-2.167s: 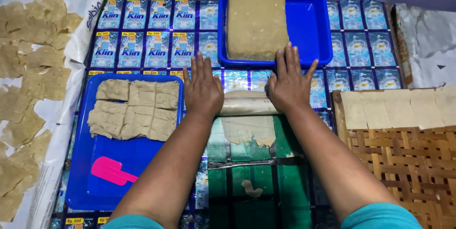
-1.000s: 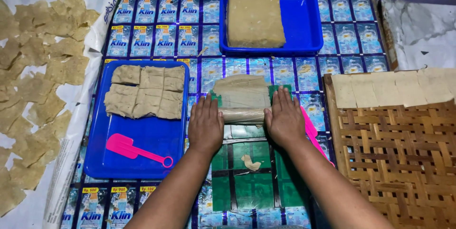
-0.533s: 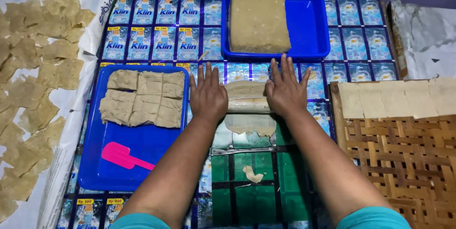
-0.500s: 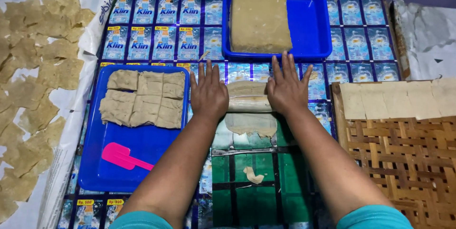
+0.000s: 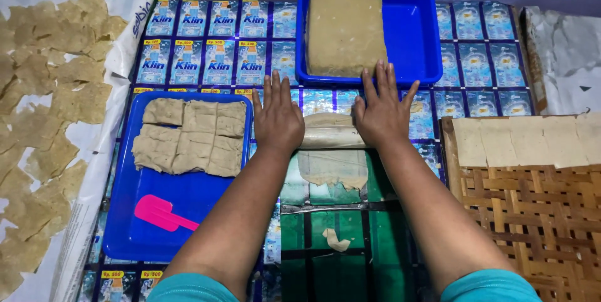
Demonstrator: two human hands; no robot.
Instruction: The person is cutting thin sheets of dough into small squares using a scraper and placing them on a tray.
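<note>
My left hand and my right hand lie flat, fingers spread, on the two ends of a pale rolling pin. The pin rests across a thin sheet of beige dough on a green and blue plastic-covered surface. Part of the dough is wrapped around the pin. My fingertips reach toward a blue tray holding a thick square block of dough.
Left of my arms, a second blue tray holds several cut dough squares and a pink scraper. Many thin dough pieces dry on white paper at far left. A woven bamboo tray with flat strips sits at right. A dough scrap lies near me.
My hands have rolled the pin away from me, from near my body up toward the far tray, and the dough sheet behind it now lies longer and thinner.
</note>
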